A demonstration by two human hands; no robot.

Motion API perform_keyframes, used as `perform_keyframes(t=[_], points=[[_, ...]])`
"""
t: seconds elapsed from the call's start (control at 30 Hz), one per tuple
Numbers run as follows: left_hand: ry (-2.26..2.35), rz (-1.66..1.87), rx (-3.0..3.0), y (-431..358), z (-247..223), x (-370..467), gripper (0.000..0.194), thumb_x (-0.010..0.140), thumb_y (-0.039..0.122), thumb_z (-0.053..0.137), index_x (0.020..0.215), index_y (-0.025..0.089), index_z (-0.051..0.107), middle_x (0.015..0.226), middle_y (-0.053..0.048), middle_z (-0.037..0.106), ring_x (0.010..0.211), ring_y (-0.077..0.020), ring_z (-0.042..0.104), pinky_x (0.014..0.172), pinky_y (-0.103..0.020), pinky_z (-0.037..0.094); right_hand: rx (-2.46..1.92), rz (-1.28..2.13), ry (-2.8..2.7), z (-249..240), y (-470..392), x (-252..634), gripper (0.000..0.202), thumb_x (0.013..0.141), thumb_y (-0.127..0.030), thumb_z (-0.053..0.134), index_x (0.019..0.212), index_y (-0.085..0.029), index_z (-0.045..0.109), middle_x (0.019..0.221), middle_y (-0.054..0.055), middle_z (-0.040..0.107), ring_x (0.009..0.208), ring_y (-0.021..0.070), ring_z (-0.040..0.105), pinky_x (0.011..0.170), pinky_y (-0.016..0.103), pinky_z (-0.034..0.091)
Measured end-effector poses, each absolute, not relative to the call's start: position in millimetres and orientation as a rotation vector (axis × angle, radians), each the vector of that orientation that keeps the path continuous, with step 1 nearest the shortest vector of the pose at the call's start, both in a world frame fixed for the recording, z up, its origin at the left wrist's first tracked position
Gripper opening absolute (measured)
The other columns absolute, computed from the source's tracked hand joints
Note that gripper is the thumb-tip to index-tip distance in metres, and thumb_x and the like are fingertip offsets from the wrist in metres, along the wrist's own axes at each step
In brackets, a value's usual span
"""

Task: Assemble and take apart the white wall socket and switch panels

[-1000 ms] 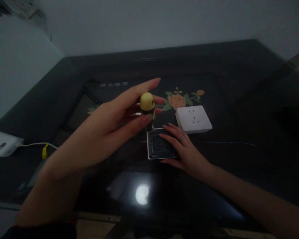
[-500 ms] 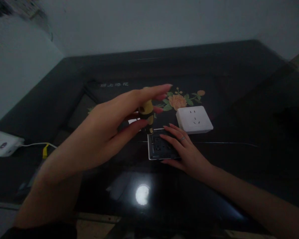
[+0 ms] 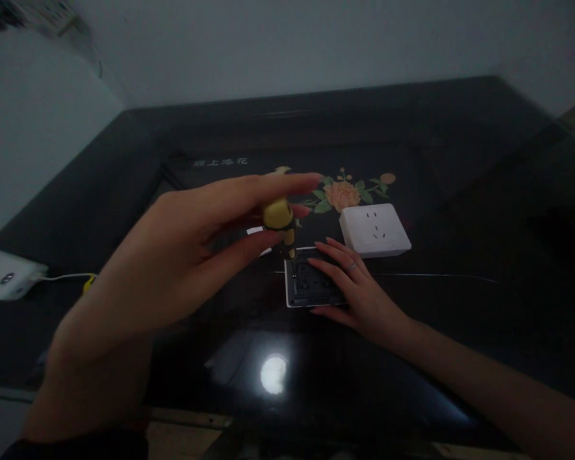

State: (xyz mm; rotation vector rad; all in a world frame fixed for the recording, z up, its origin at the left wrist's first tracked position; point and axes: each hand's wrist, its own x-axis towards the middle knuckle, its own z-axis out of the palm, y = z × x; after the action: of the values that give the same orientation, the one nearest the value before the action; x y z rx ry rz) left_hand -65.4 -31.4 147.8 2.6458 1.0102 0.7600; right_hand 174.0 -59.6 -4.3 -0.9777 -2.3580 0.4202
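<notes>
My left hand (image 3: pixel 186 243) grips the handle of a yellow-and-black screwdriver (image 3: pixel 278 216) between thumb and fingers. The screwdriver stands nearly upright, its lower end at the left part of a socket panel (image 3: pixel 309 291) lying back side up. This panel has a dark inner face and a thin white rim. From the right, my right hand (image 3: pixel 359 287), with a ring on one finger, holds the panel, fingers over its far side and thumb at the near edge. Whether the screwdriver's tip sits in a screw is too small to tell.
A white socket box (image 3: pixel 376 229) with slotted holes stands just behind my right hand. A small white piece (image 3: pixel 255 230) shows partly behind my left fingers. At the far left lies a white device (image 3: pixel 9 275) with a cable. The dark glossy tabletop (image 3: pixel 436 160) bears a flower print.
My left wrist has swung a little to the left and the fingers have shifted round the screwdriver handle, showing more of its yellow top. My right hand and the panel have stayed put.
</notes>
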Motion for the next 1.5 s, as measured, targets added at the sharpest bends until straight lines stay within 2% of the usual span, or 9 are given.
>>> perform_keyframes(t=[0.17, 0.43, 0.53, 0.7, 0.93, 1.23, 1.3, 1.4, 1.5], points=[[1.075, 1.217, 2.787, -25.0, 133.5, -52.3, 0.025, 0.083, 0.031, 0.077, 0.101, 0.017, 0.066, 0.094, 0.002, 0.075, 0.084, -0.0124, 0.072, 0.077, -0.022, 0.058, -0.982, 0.447, -2.345, -4.4, -59.9, 173.9, 0.066, 0.087, -0.039, 0.067, 0.143, -0.019, 0.040, 0.151, 0.020, 0.039, 0.146, 0.0370, 0.028, 0.112, 0.065, 0.036], [1.044, 0.852, 2.550, -28.8, 141.7, -62.1, 0.048, 0.093, 0.017, 0.062, 0.139, 0.020, 0.050, 0.133, -0.004, 0.065, 0.116, -0.0151, 0.066, 0.097, -0.023, 0.055, -0.983, 0.450, -2.339, -4.8, -60.1, 173.6, 0.066, 0.087, -0.037, 0.068, 0.143, -0.021, 0.039, 0.151, 0.019, 0.039, 0.146, 0.0370, 0.029, 0.112, 0.067, 0.035], [1.002, 0.963, 2.537, -28.5, 140.9, -60.8, 0.043, 0.087, 0.013, 0.070, 0.128, 0.020, 0.059, 0.124, -0.003, 0.070, 0.106, -0.0155, 0.070, 0.090, -0.024, 0.059, -0.983, 0.439, -2.345, -5.2, -60.1, 173.6, 0.066, 0.086, -0.037, 0.069, 0.143, -0.021, 0.038, 0.151, 0.019, 0.039, 0.146, 0.0371, 0.029, 0.112, 0.066, 0.036], [1.131, 1.150, 2.816, -26.8, 136.0, -52.2, 0.021, 0.085, 0.027, 0.075, 0.102, 0.017, 0.066, 0.096, 0.000, 0.074, 0.085, -0.0137, 0.070, 0.079, -0.026, 0.057, -0.983, 0.422, -2.352, -4.8, -59.8, 173.7, 0.066, 0.086, -0.037, 0.069, 0.142, -0.018, 0.039, 0.150, 0.020, 0.040, 0.146, 0.0372, 0.029, 0.112, 0.065, 0.037], [1.019, 0.775, 2.673, -33.0, 148.3, -65.9, 0.046, 0.097, 0.022, 0.056, 0.142, 0.020, 0.048, 0.136, -0.003, 0.064, 0.117, -0.0161, 0.065, 0.102, -0.027, 0.052, -0.973, 0.439, -2.337, -5.6, -60.1, 173.8, 0.066, 0.087, -0.038, 0.067, 0.144, -0.021, 0.038, 0.151, 0.019, 0.040, 0.146, 0.0368, 0.028, 0.112, 0.066, 0.036], [1.126, 1.120, 2.723, -26.7, 134.3, -52.8, 0.024, 0.084, 0.031, 0.076, 0.101, 0.018, 0.065, 0.095, 0.002, 0.072, 0.083, -0.0127, 0.072, 0.077, -0.023, 0.057, -0.981, 0.448, -2.338, -4.9, -59.7, 173.7, 0.067, 0.087, -0.037, 0.068, 0.145, -0.021, 0.038, 0.151, 0.019, 0.041, 0.146, 0.0369, 0.029, 0.111, 0.066, 0.037], [1.152, 1.046, 2.718, -27.1, 136.1, -55.6, 0.024, 0.089, 0.032, 0.069, 0.109, 0.019, 0.064, 0.099, 0.002, 0.075, 0.089, -0.0135, 0.073, 0.081, -0.023, 0.057, -0.985, 0.439, -2.344, -4.1, -59.8, 173.8, 0.066, 0.087, -0.037, 0.068, 0.144, -0.020, 0.039, 0.151, 0.019, 0.040, 0.146, 0.0367, 0.029, 0.112, 0.066, 0.035], [1.056, 0.819, 2.606, -29.2, 142.5, -65.3, 0.050, 0.095, 0.031, 0.060, 0.142, 0.020, 0.047, 0.127, -0.005, 0.069, 0.107, -0.0176, 0.070, 0.091, -0.028, 0.056, -0.981, 0.445, -2.342, -4.0, -60.3, 173.9, 0.067, 0.086, -0.036, 0.069, 0.144, -0.020, 0.039, 0.152, 0.019, 0.040, 0.146, 0.0368, 0.029, 0.112, 0.066, 0.036], [1.054, 0.764, 2.598, -30.1, 145.8, -71.0, 0.054, 0.095, 0.033, 0.059, 0.145, 0.023, 0.045, 0.133, -0.006, 0.066, 0.112, -0.0196, 0.069, 0.094, -0.031, 0.056, -0.994, 0.456, -2.335, -4.4, -60.8, 173.8, 0.068, 0.087, -0.036, 0.068, 0.146, -0.023, 0.037, 0.152, 0.017, 0.040, 0.146, 0.0362, 0.029, 0.111, 0.066, 0.037]])
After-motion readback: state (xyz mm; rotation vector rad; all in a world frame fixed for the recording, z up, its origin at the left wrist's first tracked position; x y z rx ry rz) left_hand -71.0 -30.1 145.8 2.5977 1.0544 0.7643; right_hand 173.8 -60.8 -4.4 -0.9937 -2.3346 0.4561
